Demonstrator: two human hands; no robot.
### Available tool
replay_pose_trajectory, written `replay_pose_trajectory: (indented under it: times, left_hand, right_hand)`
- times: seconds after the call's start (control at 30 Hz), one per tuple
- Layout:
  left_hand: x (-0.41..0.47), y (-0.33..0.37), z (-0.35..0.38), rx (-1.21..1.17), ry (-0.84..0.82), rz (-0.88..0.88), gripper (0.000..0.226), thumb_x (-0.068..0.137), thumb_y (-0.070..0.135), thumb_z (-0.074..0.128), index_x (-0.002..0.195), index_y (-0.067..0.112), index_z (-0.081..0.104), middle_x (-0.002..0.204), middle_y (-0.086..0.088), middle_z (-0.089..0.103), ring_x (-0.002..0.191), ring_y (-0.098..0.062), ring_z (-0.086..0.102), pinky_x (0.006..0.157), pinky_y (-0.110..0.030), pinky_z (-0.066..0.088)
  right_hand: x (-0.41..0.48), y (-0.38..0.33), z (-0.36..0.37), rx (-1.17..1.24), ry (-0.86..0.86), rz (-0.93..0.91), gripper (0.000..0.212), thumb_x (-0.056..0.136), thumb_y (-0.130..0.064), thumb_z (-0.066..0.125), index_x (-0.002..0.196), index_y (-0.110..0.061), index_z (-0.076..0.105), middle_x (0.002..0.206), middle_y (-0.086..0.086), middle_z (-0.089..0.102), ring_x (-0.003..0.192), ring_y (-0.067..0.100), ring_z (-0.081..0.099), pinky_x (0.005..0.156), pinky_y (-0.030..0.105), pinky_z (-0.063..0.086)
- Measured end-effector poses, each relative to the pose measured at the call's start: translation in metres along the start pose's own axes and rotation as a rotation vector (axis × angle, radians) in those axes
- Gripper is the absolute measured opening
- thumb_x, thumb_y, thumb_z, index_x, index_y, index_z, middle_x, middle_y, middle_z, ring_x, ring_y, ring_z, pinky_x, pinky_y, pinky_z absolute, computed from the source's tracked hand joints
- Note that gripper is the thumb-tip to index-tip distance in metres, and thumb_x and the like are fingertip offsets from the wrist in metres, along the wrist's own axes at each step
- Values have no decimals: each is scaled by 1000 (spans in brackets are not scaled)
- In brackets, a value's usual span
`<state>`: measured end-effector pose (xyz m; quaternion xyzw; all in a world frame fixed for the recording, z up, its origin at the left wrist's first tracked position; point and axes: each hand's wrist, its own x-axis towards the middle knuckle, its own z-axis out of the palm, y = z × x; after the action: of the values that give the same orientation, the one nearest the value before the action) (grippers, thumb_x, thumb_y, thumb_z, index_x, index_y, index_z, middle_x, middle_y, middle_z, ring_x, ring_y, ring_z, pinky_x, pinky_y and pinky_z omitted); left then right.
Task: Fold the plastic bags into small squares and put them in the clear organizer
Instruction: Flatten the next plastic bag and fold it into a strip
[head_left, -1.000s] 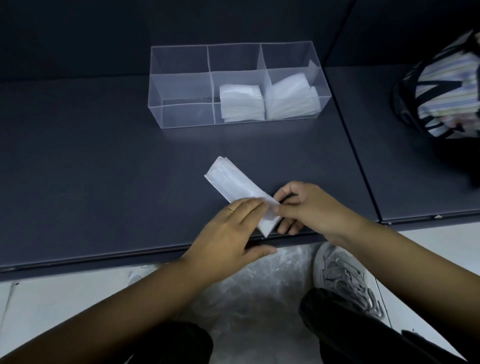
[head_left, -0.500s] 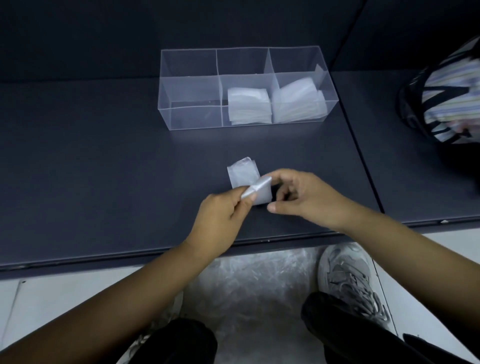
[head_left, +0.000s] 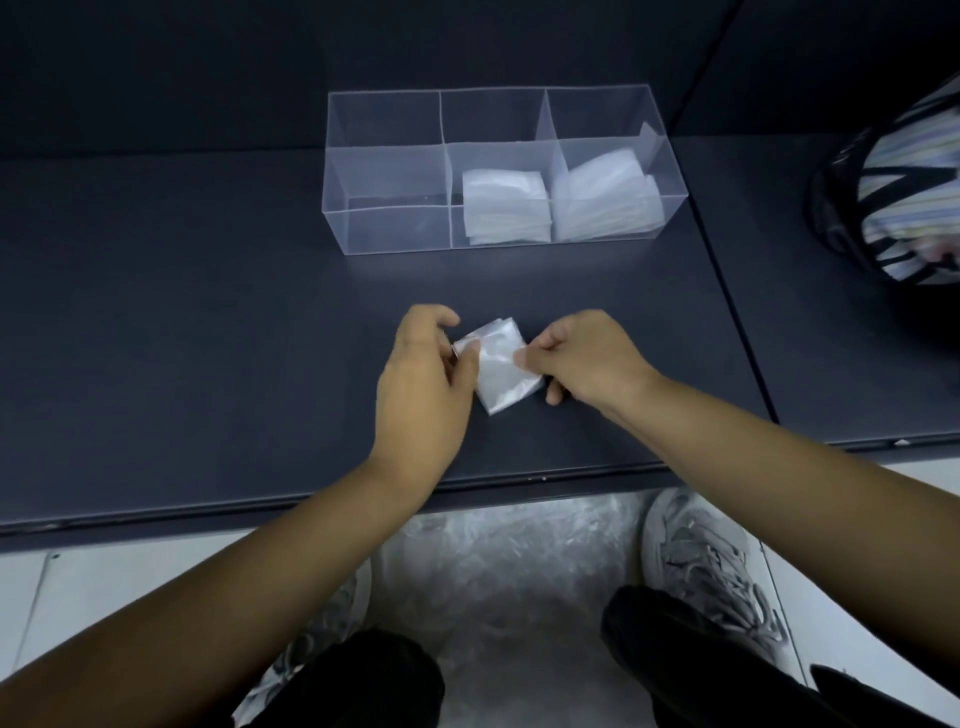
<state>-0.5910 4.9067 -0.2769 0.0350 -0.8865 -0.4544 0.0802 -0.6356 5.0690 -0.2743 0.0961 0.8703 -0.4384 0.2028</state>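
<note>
Both hands, left hand (head_left: 423, 387) and right hand (head_left: 582, 358), are pinching opposite edges of the folded plastic bag (head_left: 501, 366) near the clear organizer (head_left: 395, 228); being light, slippery film, it is likely springing open unless gripped at creases

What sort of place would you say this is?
Probably an indoor sorting spot: a low dark table, a clear organizer holding folded bags, and loose plastic heaped on the pale floor.
</note>
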Motion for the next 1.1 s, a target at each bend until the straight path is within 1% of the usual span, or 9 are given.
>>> replay_pose_trajectory:
  times: [0.1, 0.2, 0.3, 0.47, 0.7, 0.83, 0.97, 1.03, 1.1]
  left_hand:
    - [-6, -8, 7, 354, -102, 364, 30, 91, 18, 59, 121, 10, 60, 122, -9, 57, 113, -29, 54, 95, -40, 39]
    - [-5, -17, 12, 622, -353, 301, 56, 101, 42, 33, 151, 19, 25, 160, 3, 18, 148, -21, 5, 117, -45, -3]
    - [0, -28, 12, 714, -419, 215, 72, 91, 62, 7, 153, 25, -2, 161, 10, -7, 146, -17, -16, 114, -44, -18]
    - [1, -28, 13, 798, -446, 196, 84, 82, 72, -5, 151, 25, -14, 160, 6, -17, 145, -18, -22, 114, -47, -19]
    - [-17, -12, 22, 821, -413, 17, 96, 73, 75, -12, 144, 13, -26, 158, -3, -24, 143, -19, -28, 114, -50, -18]
    - [-7, -5, 6, 434, -463, -126, 109, 73, 82, 25, 151, 15, -12, 160, 1, -17, 143, -11, -23, 115, -38, -19]
    - [18, 6, -34, -192, -623, -305, 127, 56, 81, 64, 152, 31, -3, 158, 14, 13, 143, 0, 14, 116, -26, 18]
    - [25, 11, -43, -395, -720, -328, 116, 59, 58, 78, 152, 27, 16, 143, 16, 43, 124, 8, 44, 99, -10, 37]
    - [31, 15, -44, -588, -676, -358, 81, 65, 30, 77, 139, 15, 46, 125, 1, 64, 112, -7, 60, 93, -15, 47]
  right_hand:
    - [2, -2, 1, -23, 1, -2, 16, 83, -23, 71, 69, -16, 68, 60, 14, 69, 38, 8, 58, 51, 22, 44]
    - [0, -4, 1, -47, 12, -2, 17, 84, -24, 70, 68, -21, 67, 56, 10, 68, 40, 7, 58, 53, 24, 48]
    - [-6, -2, 3, -146, 71, -88, 13, 83, -27, 70, 72, -19, 68, 63, -5, 65, 54, 6, 60, 58, 25, 47]
    - [-25, 10, 11, -341, 171, -207, 21, 77, -37, 75, 76, -20, 64, 95, -4, 46, 89, 13, 48, 77, 23, 35]
    - [-25, -3, 18, -158, 229, -228, 27, 76, -18, 72, 66, -26, 48, 67, -11, 55, 60, 5, 51, 59, 26, 44]
    - [-20, -10, 6, 132, 67, -230, 32, 75, 1, 71, 73, -18, 46, 66, -3, 50, 59, 10, 45, 60, 26, 39]
    - [-29, -23, -24, 82, -118, -434, 32, 78, -1, 73, 82, -22, 50, 73, -8, 57, 64, 4, 52, 61, 18, 42]
    - [-35, -34, -32, 77, -196, -507, 30, 78, -6, 75, 86, -23, 52, 76, -10, 60, 67, 3, 55, 64, 15, 43]
    - [-37, -43, -36, 117, -222, -505, 31, 78, -9, 75, 95, -23, 54, 78, -7, 63, 70, 6, 58, 67, 17, 45]
